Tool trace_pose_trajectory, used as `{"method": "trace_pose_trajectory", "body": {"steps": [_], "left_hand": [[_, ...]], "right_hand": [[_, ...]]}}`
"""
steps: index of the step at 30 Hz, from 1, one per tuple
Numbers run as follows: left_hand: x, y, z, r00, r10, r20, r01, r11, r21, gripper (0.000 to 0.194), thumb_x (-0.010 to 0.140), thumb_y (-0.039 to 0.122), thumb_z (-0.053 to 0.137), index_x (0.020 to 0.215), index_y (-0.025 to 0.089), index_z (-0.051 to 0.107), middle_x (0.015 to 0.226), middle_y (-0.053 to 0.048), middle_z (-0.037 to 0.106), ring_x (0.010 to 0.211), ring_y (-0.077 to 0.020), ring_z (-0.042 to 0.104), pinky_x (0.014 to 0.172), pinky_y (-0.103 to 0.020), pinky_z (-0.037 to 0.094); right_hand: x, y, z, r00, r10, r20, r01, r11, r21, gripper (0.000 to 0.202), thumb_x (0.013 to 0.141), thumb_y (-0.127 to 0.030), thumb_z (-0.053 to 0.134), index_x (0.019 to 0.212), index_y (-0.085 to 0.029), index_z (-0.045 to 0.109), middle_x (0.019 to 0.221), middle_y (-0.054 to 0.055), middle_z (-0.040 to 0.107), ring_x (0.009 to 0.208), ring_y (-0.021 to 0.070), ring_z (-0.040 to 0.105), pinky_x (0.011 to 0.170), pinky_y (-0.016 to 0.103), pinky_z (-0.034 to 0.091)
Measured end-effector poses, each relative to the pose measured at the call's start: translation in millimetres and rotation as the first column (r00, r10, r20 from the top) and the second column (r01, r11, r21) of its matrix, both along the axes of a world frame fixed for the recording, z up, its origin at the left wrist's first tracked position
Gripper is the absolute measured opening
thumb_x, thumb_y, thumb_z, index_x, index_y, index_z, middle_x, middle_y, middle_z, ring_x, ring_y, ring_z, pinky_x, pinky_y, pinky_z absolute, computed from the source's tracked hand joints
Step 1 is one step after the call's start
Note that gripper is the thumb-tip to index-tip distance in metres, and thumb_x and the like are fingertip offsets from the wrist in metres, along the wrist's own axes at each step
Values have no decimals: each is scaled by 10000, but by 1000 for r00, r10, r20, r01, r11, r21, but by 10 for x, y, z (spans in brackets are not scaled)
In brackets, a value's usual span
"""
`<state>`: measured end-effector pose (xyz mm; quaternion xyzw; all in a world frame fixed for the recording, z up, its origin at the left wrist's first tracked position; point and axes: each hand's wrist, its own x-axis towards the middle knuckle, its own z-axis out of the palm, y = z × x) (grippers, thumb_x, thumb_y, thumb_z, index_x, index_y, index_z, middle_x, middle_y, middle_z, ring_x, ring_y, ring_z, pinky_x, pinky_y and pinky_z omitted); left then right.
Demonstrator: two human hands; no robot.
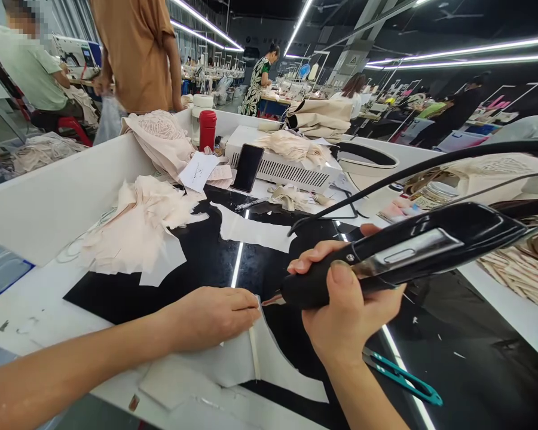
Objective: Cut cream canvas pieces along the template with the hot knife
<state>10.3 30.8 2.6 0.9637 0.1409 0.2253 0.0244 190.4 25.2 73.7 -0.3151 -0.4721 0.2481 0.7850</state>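
My right hand (349, 316) is wrapped round a black corded hand tool (385, 251) with a metal lever set in its side and a thin copper-coloured tip. The tool's exact kind is not clear. Its tip points left and reaches the upper edge of a pale cut fabric piece (282, 367). With fingers pressed together, my left hand (210, 316) pinches that edge just beside the tip. A narrow cream strip (254, 352) runs down the fabric. Beside my right wrist lie teal thread snips (406, 377) on the black mat (466, 346).
A heap of cream fabric pieces (134, 227) lies left, near a single cut piece (253, 230). Behind stand a phone (248, 168), a red flask (207, 130) and a white vented box (291, 173). The tool's cable (385, 176) arches rightward. People work beyond the white partition (63, 197).
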Motion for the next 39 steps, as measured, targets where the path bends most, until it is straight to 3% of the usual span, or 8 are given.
{"method": "trace_pose_trajectory", "body": {"steps": [12,25,39], "left_hand": [[5,0,-51,1000,17,7,-16,1000,-25,198,1068,69,491,1187,96,647,1251,-103,709,1164,-186,709,992,-287,623],[-17,-9,33,1000,25,10,-25,999,-35,206,1067,78,476,1146,117,662,1219,-105,717,1086,-185,735,885,-282,654],[-30,3,23,999,28,38,-26,998,-48,223,1079,92,460,1151,125,668,1250,-119,720,1113,-197,742,947,-295,643]], "right_hand": [[-1,6,-24,1000,-5,17,5,1000,10,450,827,-349,853,1207,-295,618,779,-65,700,539,150,657,551,335,602],[1,-84,33,998,-50,-25,50,999,-1,491,791,-317,872,1200,-281,603,735,-68,705,513,149,657,520,311,580],[-19,-18,-52,1000,7,14,-8,1000,19,445,860,-301,823,1243,-299,596,789,-75,714,565,132,676,576,308,616]]}}
